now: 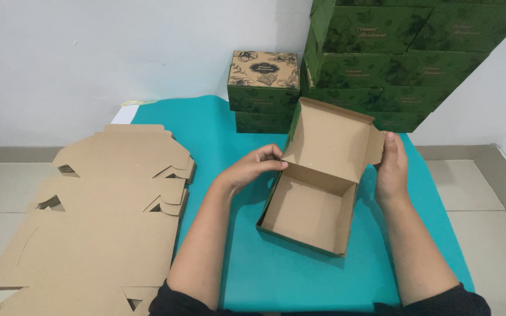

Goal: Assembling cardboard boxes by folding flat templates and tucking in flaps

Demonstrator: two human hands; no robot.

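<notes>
Lying flat (89, 228) at mat's left edge: brown cardboard blanks. Left hand (253, 167) pinched on open box (311, 205) at mat (218, 134) centre, lid raised, long axis toward far edge; right hand (390, 169) gripping lid flap. Green boxes (382, 52) stacked behind, far right.

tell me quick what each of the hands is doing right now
Left hand: fingers pinched on the left side flap of the open cardboard box.
Right hand: fingers closed on the box lid's right side flap.
</notes>
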